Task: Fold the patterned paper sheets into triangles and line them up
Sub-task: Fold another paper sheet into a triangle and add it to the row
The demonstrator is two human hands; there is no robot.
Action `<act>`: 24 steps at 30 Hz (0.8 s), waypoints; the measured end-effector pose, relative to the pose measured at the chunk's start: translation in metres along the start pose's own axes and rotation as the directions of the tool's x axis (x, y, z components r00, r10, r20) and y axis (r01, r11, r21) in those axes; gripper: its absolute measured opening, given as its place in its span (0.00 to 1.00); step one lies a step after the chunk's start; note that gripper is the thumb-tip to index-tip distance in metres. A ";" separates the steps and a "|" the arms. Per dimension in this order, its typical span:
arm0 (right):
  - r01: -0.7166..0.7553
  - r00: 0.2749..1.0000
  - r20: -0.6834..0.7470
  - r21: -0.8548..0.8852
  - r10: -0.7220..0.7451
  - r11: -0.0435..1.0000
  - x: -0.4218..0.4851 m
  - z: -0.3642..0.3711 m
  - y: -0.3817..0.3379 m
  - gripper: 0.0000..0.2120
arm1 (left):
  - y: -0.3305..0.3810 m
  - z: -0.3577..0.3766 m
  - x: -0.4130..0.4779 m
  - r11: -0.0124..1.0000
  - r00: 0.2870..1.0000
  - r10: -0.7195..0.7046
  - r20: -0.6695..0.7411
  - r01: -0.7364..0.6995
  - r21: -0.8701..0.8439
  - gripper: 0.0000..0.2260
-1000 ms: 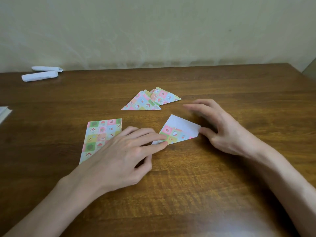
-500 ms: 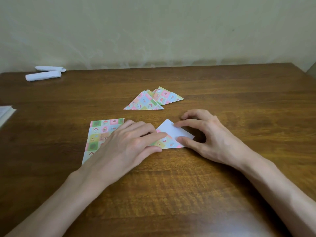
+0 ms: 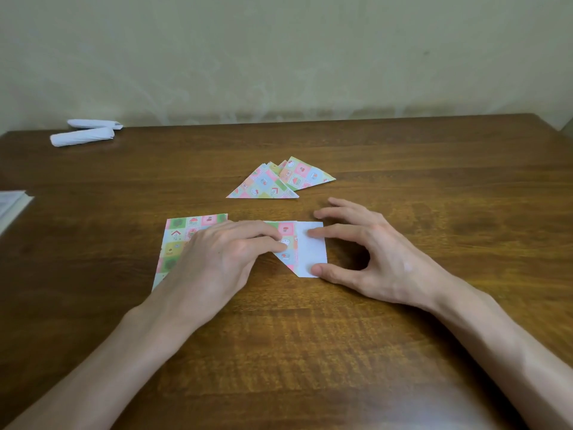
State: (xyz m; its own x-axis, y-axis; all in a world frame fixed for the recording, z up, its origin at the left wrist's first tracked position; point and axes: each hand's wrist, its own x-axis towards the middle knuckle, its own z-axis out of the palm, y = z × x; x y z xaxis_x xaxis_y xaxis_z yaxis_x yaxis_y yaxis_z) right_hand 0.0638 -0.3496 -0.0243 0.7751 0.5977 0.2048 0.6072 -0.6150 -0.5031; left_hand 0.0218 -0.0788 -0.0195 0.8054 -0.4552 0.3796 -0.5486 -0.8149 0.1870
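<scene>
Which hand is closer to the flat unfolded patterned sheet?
Left. The left hand lies over the unfolded sheet, covering its right side; the right hand is off to its right, fingertips on the half-folded sheet.

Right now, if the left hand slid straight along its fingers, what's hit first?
Probably the index finger of the right hand: the left hand points rightward across the half-folded sheet, and that fingertip rests on it just ahead.
</scene>
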 end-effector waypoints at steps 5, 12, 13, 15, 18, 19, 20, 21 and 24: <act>0.052 0.996 -0.074 -0.092 -0.059 0.994 0.003 0.006 -0.003 0.24 | -0.002 -0.002 -0.001 0.999 1.000 0.014 0.006 -0.013 -0.052 0.11; 0.073 0.990 -0.114 -0.114 -0.086 0.991 0.002 0.006 -0.008 0.21 | 0.000 -0.004 -0.002 0.989 0.997 0.074 0.036 -0.068 -0.131 0.11; 0.075 0.989 -0.121 -0.106 -0.088 0.992 0.002 0.007 -0.009 0.20 | 0.001 -0.005 -0.002 0.989 0.997 0.065 0.045 -0.058 -0.135 0.14; 0.076 0.987 -0.137 -0.091 -0.088 0.993 0.002 0.008 -0.012 0.20 | 0.001 -0.006 -0.003 0.991 0.997 0.059 0.051 -0.052 -0.125 0.15; 0.072 0.983 -0.166 -0.075 -0.083 0.995 0.003 0.009 -0.015 0.21 | 0.002 -0.005 -0.003 0.993 0.998 0.060 0.010 -0.058 -0.099 0.08; 0.073 0.982 -0.168 -0.058 -0.082 0.996 0.003 0.008 -0.016 0.21 | 0.003 -0.004 -0.003 0.994 0.998 0.058 -0.011 -0.058 -0.094 0.07; 0.075 0.985 -0.156 -0.031 -0.079 0.997 0.003 0.006 -0.016 0.22 | 0.003 -0.004 -0.003 0.994 0.998 0.052 -0.029 -0.055 -0.094 0.07; 0.081 0.989 -0.127 0.003 -0.080 0.997 0.002 0.004 -0.016 0.24 | 0.003 -0.003 -0.003 0.994 0.998 0.043 -0.043 -0.047 -0.100 0.08; 0.133 0.990 -0.052 0.069 -0.130 0.989 0.000 0.002 -0.017 0.25 | 0.002 0.000 -0.004 0.990 0.999 0.001 -0.051 -0.008 -0.138 0.09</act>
State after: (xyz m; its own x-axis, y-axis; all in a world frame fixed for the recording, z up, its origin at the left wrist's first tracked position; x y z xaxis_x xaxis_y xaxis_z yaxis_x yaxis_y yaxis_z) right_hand 0.0532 -0.3380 -0.0174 0.6978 0.6450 0.3116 0.6913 -0.4927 -0.5285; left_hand 0.0180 -0.0787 -0.0207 0.7923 -0.4374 0.4254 -0.5810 -0.7538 0.3071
